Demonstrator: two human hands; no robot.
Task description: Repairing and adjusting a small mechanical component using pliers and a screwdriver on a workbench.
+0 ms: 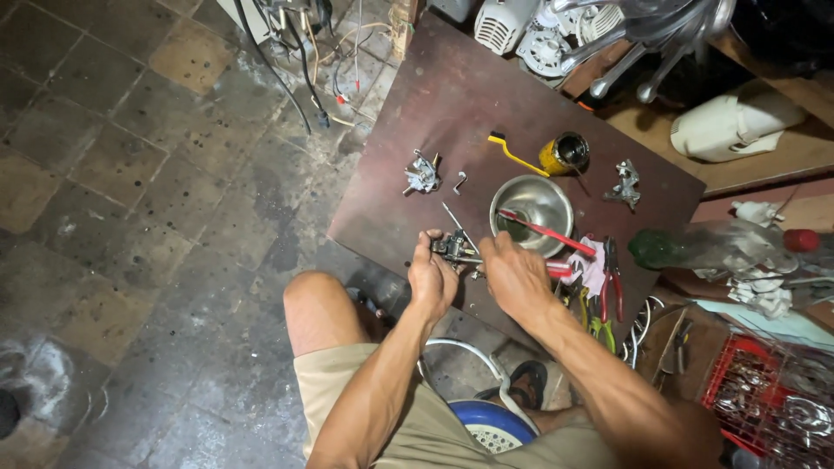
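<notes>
My left hand [432, 276] grips a small dark metal engine part [453, 247] at the near edge of a dark brown board [452, 104]. My right hand [514, 274] is closed around a thin metal tool whose shaft [451, 214] pokes up past the part. Just behind the hands stands a steel bowl [532, 207] with a red-handled brush [547, 233] lying across it.
On the board lie a silvery metal part [422, 175], a small bent piece [459, 181], a yellow brush [512, 154], an open yellow tin [565, 153] and another grey part [625, 184]. Red pliers [612, 280] and a green bottle [695, 246] sit right. Tiled floor lies left.
</notes>
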